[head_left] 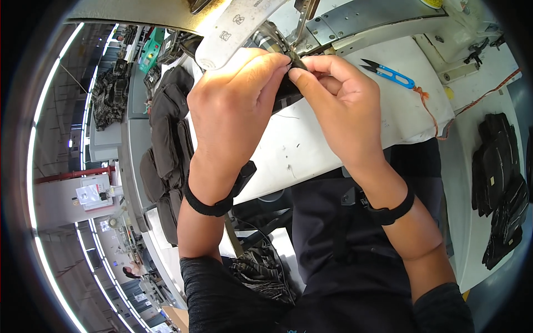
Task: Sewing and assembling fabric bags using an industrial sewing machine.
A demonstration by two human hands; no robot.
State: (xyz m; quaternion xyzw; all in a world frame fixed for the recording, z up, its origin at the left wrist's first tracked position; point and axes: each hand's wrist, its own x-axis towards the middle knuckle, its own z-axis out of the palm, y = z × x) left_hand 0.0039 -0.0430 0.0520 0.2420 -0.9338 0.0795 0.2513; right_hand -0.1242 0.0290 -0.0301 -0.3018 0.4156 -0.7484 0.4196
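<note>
My left hand (236, 102) and my right hand (348, 105) meet at the sewing machine (236, 30), just below its white arm. The fingertips of both are pinched together on a small piece of dark fabric (287, 90). Much of that fabric is hidden behind the fingers and the machine arm, so its exact shape cannot be made out. Light from the machine falls on the back of my left hand. To the right of my right hand, blue-handled thread snips (395, 76) lie on the white work surface (305, 144).
An orange cord (426, 102) is tied to the snips. Dark padded fabric pieces (169, 133) are heaped at the left. A stack of dark pieces (497, 188) lies at the far right. Camouflage fabric (261, 272) sits below the table. A metal plate (333, 28) borders the machine.
</note>
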